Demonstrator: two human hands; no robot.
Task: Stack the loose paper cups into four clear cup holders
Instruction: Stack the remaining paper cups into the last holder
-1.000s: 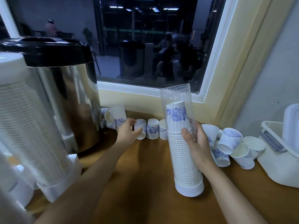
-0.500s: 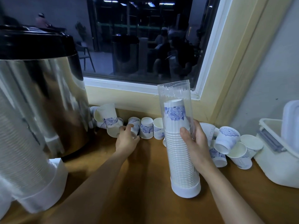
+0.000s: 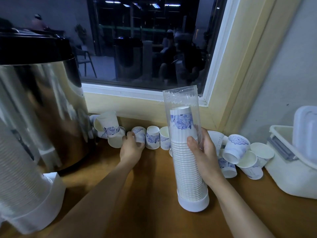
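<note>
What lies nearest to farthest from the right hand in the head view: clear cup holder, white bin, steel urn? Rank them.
1. Clear cup holder, centre, in the grip of the right hand.
2. White bin, at the right edge of the counter.
3. Steel urn, far left.

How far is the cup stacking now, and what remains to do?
Done: the holder at left looks full. In hand: the right hand grips a second holder, roughly two-thirds filled; the left hand holds a loose cup. Left: about a dozen cups lie loose; other holders are not visible.
</note>
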